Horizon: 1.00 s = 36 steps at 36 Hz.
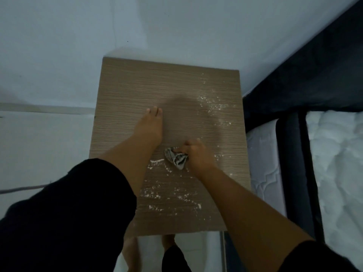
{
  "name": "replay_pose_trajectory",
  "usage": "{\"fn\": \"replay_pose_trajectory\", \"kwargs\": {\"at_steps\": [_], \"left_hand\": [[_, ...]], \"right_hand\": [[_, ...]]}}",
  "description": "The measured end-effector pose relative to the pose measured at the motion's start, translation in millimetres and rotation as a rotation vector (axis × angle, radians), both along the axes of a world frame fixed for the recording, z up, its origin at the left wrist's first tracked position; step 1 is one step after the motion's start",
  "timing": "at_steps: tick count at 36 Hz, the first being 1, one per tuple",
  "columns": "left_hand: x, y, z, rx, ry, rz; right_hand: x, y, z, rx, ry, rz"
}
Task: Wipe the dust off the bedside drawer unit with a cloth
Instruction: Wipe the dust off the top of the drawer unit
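Observation:
The bedside drawer unit's light wood-grain top (pixel 137 83) fills the middle of the head view, seen from above. White dust specks (pixel 214 107) lie along its right side, and more dust (pixel 169 195) lies near the front edge. My left hand (pixel 150 126) rests flat on the top with fingers together, pointing toward the wall. My right hand (pixel 196 154) is closed on a small crumpled patterned cloth (pixel 176 159), which is pressed against the surface just right of my left forearm.
A white wall (pixel 176 26) stands behind the unit. A bed with a dark frame (pixel 300 158) and white bedding (pixel 337 163) runs along the right. Pale floor (pixel 39 142) lies to the left. My bare feet (pixel 168 241) show below the unit's front edge.

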<state>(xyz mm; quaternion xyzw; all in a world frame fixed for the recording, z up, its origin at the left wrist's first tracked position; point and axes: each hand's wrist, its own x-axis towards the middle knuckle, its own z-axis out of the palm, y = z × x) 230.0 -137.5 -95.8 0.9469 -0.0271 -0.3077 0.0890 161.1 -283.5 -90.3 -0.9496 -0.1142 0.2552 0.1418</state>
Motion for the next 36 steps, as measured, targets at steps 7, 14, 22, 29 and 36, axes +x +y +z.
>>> {"fn": "replay_pose_trajectory", "kwargs": {"at_steps": [7,14,22,29,36], "left_hand": [[24,-29,5,-0.035,0.046,0.019],[49,-60,-5,0.029,0.046,-0.001],[56,-66,-14,0.133,0.083,-0.053],[58,-66,-15,0.183,0.079,-0.094],[52,-61,-14,0.136,0.039,-0.068]], "right_hand": [[76,-24,15,0.055,-0.273,-0.165],[170,-46,4,0.022,-0.416,-0.206],[228,-51,-16,0.052,-0.381,-0.237],[233,-50,-20,0.017,-0.297,-0.228],[202,-53,-10,-0.065,-0.209,-0.118]]}}
